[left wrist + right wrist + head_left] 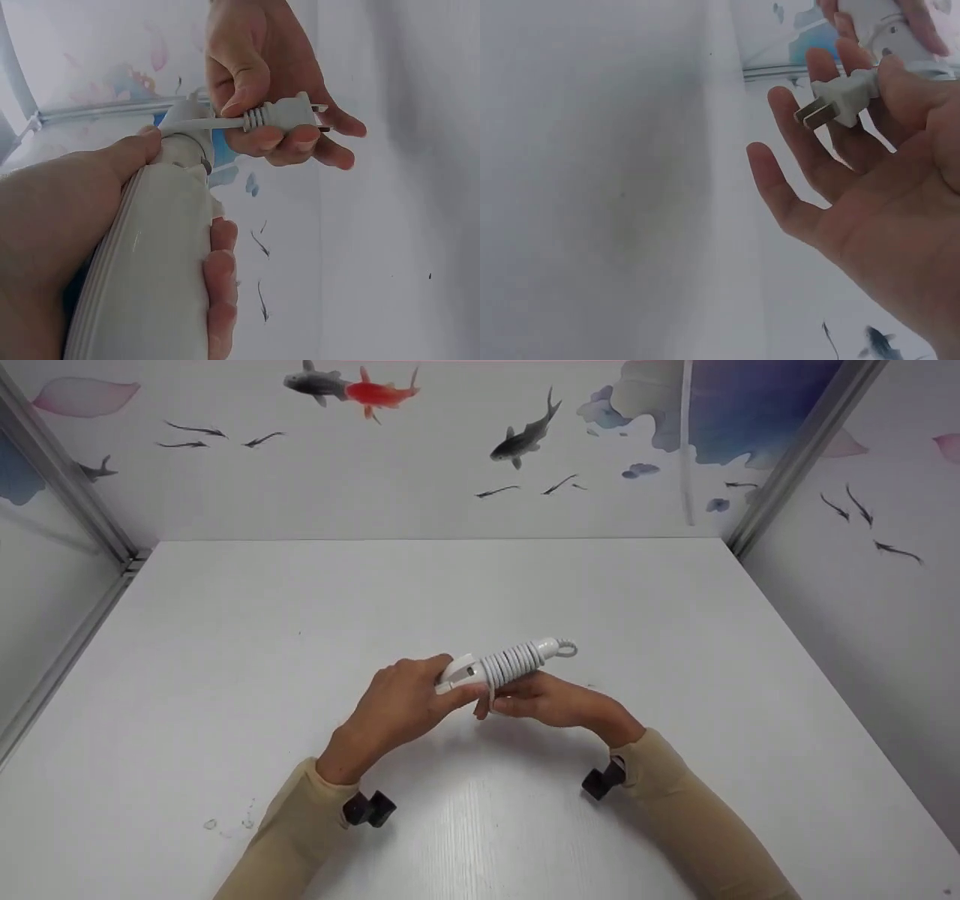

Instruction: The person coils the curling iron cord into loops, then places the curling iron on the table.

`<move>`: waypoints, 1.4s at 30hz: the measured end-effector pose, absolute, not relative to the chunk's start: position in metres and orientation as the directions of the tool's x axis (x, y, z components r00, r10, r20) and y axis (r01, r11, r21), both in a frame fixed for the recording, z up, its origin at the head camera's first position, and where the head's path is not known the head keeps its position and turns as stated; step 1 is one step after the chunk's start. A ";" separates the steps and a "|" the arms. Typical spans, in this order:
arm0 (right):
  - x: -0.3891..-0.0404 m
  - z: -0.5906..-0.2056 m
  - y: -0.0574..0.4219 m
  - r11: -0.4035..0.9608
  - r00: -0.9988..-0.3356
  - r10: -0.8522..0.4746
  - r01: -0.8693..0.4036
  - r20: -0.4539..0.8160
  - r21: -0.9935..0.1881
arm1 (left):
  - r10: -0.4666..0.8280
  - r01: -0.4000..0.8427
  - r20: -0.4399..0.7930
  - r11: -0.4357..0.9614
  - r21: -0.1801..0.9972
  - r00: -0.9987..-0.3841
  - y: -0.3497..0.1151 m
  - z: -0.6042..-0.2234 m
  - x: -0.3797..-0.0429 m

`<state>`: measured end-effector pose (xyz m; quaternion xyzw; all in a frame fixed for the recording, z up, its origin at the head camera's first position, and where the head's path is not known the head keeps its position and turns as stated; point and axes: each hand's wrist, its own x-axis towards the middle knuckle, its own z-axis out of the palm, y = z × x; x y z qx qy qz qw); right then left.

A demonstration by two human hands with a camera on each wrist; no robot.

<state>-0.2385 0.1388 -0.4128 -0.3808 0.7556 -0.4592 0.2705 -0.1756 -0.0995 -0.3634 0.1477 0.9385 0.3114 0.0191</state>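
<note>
A white hand-held appliance [460, 673], perhaps a hair styling tool, is held above the table, tilted up to the right. Its white cord [513, 664] is wound in several turns around the handle and loops at the far tip. My left hand [403, 699] grips the thick white body [161, 255], thumb on one side and fingers curled round the other. Just below the coils, my right hand [551, 701] pinches the cord's two-pronged plug [846, 97] between thumb and fingers. In the left wrist view the plug [289, 115] shows its flat metal prongs pointing away from the appliance.
The white table [480, 592] carries a few small marks. Behind it stands a white back panel [420, 487] painted with fish, with metal posts [806, 457] at the corners. Black wrist cameras [369, 808] hang under both sleeves.
</note>
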 end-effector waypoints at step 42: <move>-0.245 -0.390 0.160 0.495 -0.569 -0.797 -0.422 -0.203 -0.760 | 0.671 0.646 0.028 0.702 0.300 -0.741 -0.083 -0.388 -0.172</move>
